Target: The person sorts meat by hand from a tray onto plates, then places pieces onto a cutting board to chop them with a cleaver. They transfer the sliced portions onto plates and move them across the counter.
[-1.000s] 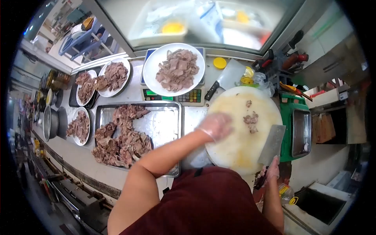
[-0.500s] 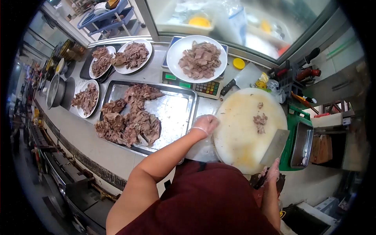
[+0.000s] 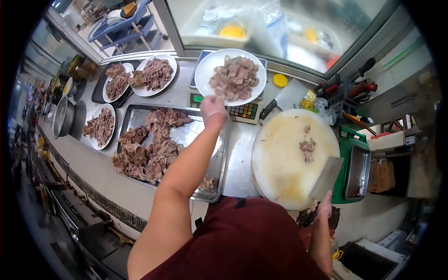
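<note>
My left hand (image 3: 213,108), in a clear glove, is at the lower left rim of a white plate (image 3: 203,84). Its fingers look curled, and what they hold, if anything, is hidden. Sliced meat (image 3: 235,77) is heaped on that plate, which rests on a digital scale (image 3: 246,112). My gloved right hand (image 3: 324,205) grips a cleaver (image 3: 326,178) low at the right, its broad blade over the edge of a round cutting board (image 3: 280,154). A few small meat pieces (image 3: 307,149) lie on the board.
Left of the board, a metal tray (image 3: 223,140) holds chunks of cooked meat (image 3: 149,154). Several plates of meat (image 3: 100,126) stand further left. A second cleaver (image 3: 275,103) lies behind the board, near a knife rack (image 3: 345,93). A green crate (image 3: 347,140) stands at the right.
My left hand has moved up and left from the cutting board's left edge to the plate on the scale. My right hand stays low at the right with the cleaver.
</note>
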Demonstrator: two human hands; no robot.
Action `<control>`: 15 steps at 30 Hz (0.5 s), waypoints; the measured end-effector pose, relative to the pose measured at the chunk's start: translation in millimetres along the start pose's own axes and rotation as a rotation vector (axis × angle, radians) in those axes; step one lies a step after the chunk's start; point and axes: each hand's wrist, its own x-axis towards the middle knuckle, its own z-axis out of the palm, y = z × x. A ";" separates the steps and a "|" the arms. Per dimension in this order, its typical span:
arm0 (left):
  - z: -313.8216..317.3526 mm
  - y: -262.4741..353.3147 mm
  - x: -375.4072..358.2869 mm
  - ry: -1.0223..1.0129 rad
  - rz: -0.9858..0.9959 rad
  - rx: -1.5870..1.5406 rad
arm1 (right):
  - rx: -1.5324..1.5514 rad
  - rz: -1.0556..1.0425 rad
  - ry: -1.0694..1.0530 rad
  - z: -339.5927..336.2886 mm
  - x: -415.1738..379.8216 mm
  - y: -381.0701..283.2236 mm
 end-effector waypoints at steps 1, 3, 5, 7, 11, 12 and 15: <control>-3.9 8.0 12.1 0.090 0.147 0.179 | -0.005 0.030 0.000 -0.2 -0.2 -0.4; -12.7 36.6 30.0 0.160 0.317 0.478 | 0.006 0.040 0.011 3.4 -7.1 -4.0; -19.3 57.2 55.1 0.138 0.339 0.599 | 0.017 0.050 0.020 5.6 -10.2 -6.0; -18.1 60.4 83.8 -0.025 0.485 0.958 | 0.018 0.082 0.030 5.9 -8.6 -6.7; -11.9 76.0 93.0 -0.240 0.519 1.257 | 0.021 0.088 0.053 6.7 -7.6 -7.8; -10.0 76.0 94.9 -0.244 0.523 1.255 | 0.039 0.105 0.068 8.3 -9.2 -8.5; -7.4 78.9 95.2 -0.238 0.521 1.308 | 0.047 0.079 0.061 4.7 -3.3 -3.4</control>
